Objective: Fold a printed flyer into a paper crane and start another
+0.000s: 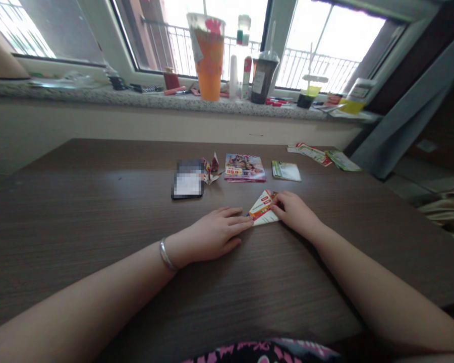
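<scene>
A printed sheet of paper (pixel 264 207), folded to a triangle in white, red and orange, lies on the brown table (pixel 144 292). My left hand (pixel 217 233) rests flat with its fingers stretched out, the fingertips touching the paper's left corner. At the paper's right side, my right hand (pixel 297 214) pinches the edge between thumb and curled fingers, hiding part of it. Beyond the hands stands a small folded paper figure (pixel 212 169), next to a dark-framed device with a blurred screen (pixel 188 180).
A stack of printed leaflets (pixel 245 167) and a smaller stack of cards (pixel 286 171) lie farther back. Paper strips (pixel 313 154) and a green-white leaflet (pixel 343 161) are at the back right. Cups, including a large orange drink (pixel 209 60), line the stone windowsill (pixel 144 99).
</scene>
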`<state>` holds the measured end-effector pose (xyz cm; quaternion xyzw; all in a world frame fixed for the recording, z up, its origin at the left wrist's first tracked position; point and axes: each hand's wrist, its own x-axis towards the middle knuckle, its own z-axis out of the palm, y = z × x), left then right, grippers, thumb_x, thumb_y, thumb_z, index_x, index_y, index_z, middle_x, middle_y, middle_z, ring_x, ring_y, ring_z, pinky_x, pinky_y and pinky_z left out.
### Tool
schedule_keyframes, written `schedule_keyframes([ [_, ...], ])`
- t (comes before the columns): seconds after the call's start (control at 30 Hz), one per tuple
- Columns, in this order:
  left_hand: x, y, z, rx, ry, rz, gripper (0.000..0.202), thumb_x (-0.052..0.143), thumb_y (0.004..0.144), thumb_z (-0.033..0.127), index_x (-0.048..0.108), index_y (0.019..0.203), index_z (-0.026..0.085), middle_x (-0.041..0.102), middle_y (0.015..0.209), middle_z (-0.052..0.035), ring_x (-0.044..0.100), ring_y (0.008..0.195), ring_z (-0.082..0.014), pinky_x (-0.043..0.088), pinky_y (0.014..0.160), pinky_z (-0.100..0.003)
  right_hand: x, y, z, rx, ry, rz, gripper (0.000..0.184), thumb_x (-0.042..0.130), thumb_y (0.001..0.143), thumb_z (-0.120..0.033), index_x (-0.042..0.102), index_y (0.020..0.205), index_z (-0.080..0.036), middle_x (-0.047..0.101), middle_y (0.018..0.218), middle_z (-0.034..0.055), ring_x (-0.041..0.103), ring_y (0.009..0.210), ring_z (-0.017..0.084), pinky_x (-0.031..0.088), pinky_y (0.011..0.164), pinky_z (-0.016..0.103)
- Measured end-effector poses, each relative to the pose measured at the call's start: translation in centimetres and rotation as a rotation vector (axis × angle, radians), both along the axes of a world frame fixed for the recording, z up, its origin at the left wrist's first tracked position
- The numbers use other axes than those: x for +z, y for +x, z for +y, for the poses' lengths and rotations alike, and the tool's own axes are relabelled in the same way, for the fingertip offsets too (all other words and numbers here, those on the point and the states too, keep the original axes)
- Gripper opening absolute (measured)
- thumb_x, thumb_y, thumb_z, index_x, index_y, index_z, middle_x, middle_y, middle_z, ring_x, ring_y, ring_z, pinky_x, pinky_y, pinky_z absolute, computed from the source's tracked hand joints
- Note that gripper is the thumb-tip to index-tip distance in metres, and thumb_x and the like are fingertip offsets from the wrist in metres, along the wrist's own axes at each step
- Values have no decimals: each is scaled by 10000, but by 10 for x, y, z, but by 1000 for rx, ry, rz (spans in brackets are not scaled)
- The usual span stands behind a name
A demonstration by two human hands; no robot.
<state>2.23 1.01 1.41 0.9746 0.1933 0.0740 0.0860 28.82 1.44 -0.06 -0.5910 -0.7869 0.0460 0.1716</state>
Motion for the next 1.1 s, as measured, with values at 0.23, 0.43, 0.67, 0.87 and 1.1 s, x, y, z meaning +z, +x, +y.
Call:
schedule_keyframes([
  [0.23, 3, 1, 0, -10, -46, -33, 493, 508, 902, 238, 443, 1390, 223, 502, 1409, -44, 390, 1344, -251, 356, 1103, -407, 0, 0, -2, -1, 25, -73, 94, 553, 868, -206, 603, 797, -172, 633, 870, 80, 574, 853, 214, 442, 804, 335],
  [0.43, 6, 1, -1, -40, -67, -43, 512, 550, 864, 236, 471, 1369, 193, 529, 1380, -76, 424, 1321, -240, 375, 1090, -384, -2, 2, 0, -34, -2, -111, 106, 547, 881, -229, 615, 833, -163, 633, 902, 87, 569, 884, 226, 442, 830, 343],
  [0.67, 9, 2, -4, -66, -11, -21, 563, 555, 868, 271, 415, 1406, 186, 486, 1418, -88, 396, 1339, -250, 331, 1115, -407, 1, 4, -2, -11, 53, -174, 109, 541, 885, -235, 630, 871, -174, 633, 953, 97, 562, 898, 232, 454, 845, 356],
  [0.87, 5, 3, -5, -80, 52, -29, 571, 553, 879, 275, 384, 1418, 192, 474, 1431, -65, 376, 1353, -235, 274, 1142, -411, 12, -7, -10, 172, 183, -198, 190, 492, 922, -243, 667, 940, -173, 651, 1090, 102, 542, 1020, 241, 428, 927, 378],
  [1.1, 1, 3, -3, -88, 83, -27, 569, 546, 885, 295, 381, 1419, 188, 480, 1427, -69, 437, 1305, -226, 313, 1112, -378, 15, -25, -21, 385, 194, -186, 212, 484, 935, -297, 668, 898, -200, 684, 924, 51, 582, 968, 206, 283, 1090, 435],
])
